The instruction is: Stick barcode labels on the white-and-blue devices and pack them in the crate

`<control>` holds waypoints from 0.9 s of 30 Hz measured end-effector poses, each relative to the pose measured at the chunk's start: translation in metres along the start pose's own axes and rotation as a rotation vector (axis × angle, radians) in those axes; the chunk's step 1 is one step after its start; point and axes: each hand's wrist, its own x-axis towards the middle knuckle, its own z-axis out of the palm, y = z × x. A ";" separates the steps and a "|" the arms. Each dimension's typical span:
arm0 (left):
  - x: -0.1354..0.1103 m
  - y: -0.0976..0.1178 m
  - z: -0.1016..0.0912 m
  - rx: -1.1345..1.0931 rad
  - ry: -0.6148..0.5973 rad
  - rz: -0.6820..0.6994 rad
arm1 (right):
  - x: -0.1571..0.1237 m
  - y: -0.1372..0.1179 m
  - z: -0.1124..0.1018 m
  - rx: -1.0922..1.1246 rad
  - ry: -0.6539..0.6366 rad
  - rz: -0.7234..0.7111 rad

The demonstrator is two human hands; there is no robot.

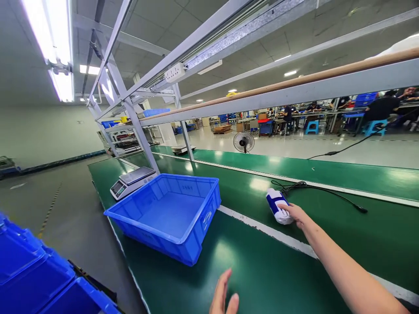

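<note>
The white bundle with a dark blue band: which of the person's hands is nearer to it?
Right. The right hand has its fingers on the bundle; the left hand is apart from it, to its left and closer to the person.

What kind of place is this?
Probably a factory assembly or packing floor: a long green-topped workbench, a blue bin beside a digital scale, and people at rows of benches in the background.
</note>
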 end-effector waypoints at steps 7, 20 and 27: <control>0.038 0.056 0.075 -0.611 -0.212 -0.339 | -0.144 0.022 0.057 0.245 -0.230 -0.220; -0.051 0.083 -0.053 -0.197 -0.509 -0.311 | -0.211 0.022 0.031 -0.632 -0.145 -0.388; -0.016 0.103 -0.057 0.732 -0.595 -0.129 | -0.331 0.075 0.017 -0.852 -0.278 -0.465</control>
